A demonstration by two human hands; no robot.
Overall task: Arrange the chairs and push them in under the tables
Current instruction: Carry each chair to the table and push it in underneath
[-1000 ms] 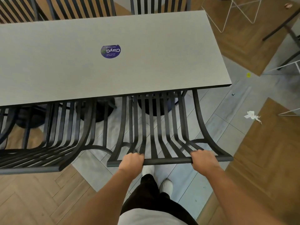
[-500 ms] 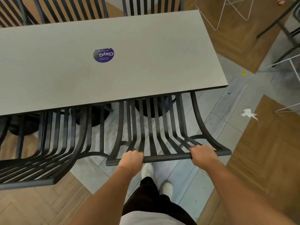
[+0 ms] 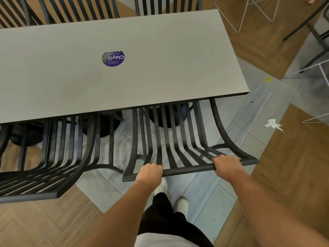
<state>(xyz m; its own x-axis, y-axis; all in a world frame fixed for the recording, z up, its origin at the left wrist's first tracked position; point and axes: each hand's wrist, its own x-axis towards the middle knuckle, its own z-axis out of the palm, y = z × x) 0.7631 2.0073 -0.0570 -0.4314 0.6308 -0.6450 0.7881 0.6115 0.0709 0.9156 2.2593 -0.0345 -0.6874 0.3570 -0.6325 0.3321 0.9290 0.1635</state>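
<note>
Herringbone wood floor [image 3: 44, 223], grey tiles [image 3: 210, 196], crumpled tissue [image 3: 272, 123].

A flat pale grey rectangular tabletop [image 3: 160, 56] carries a round purple sticker [image 3: 113, 58] with white lettering. At six o'clock stands a black slatted metal chair [image 3: 178, 139]. The floor mixes grey tiles [image 3: 245, 122] and brown herringbone wood [image 3: 44, 223], with a white crumpled tissue [image 3: 272, 123] at three o'clock.

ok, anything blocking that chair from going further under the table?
Nothing visible does. Both hands, left hand and right hand, grip the chair top rail; its seat is already under the table. Pedestal base sits behind the slats.
</note>
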